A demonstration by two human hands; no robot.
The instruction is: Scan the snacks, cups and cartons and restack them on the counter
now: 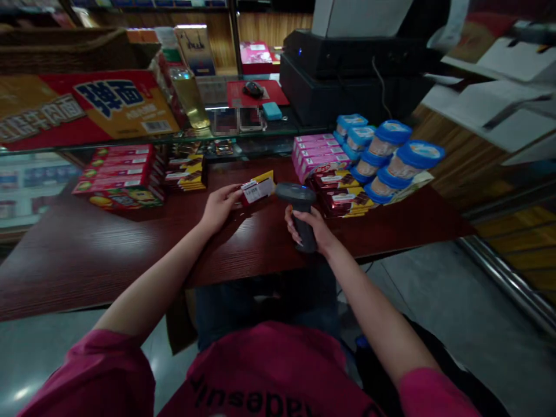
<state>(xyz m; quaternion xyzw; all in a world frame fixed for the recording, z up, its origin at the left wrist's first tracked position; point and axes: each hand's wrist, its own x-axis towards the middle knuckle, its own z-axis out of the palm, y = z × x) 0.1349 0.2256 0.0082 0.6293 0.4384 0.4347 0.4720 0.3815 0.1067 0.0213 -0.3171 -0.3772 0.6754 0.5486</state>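
Note:
My left hand [220,204] pinches one end of a small yellow and dark red packet [258,189], held just above the brown counter [243,243]. Its white printed label faces up. In my right hand [319,226] is a dark grey barcode scanner [306,229], gripped by its handle. The scanner's head points left at the packet, a short gap away. Right of the scanner lie stacked packets in brown and yellow [345,194]. A similar stack of packets [186,172] sits left of my left hand.
Pink boxes [319,153] and blue-lidded tubs [386,159] stand at the right. Red boxes [121,176] are piled at the left. Along the glass shelf behind are a noodle carton [125,110], a bottle [189,95], phones and a mouse [253,88].

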